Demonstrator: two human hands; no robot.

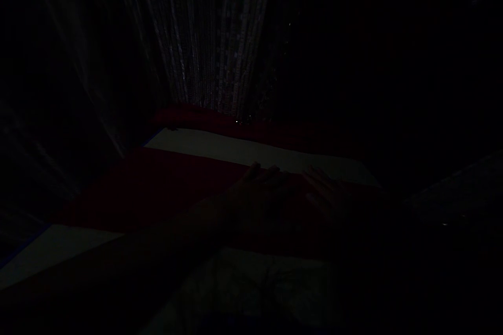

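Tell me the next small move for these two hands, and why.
Probably ease forward over the pale strip: the left hand and right hand reach about to its near border with the red band, fingers extended. Darkness hides whether they press down.

The left forearm (173,235) reached from the lower left toward the centre, where the left hand (261,188) lay with outstretched fingers (253,168). Just right of it, the right hand (328,193) angled up-left, fingers extended, its arm lost in darkness.
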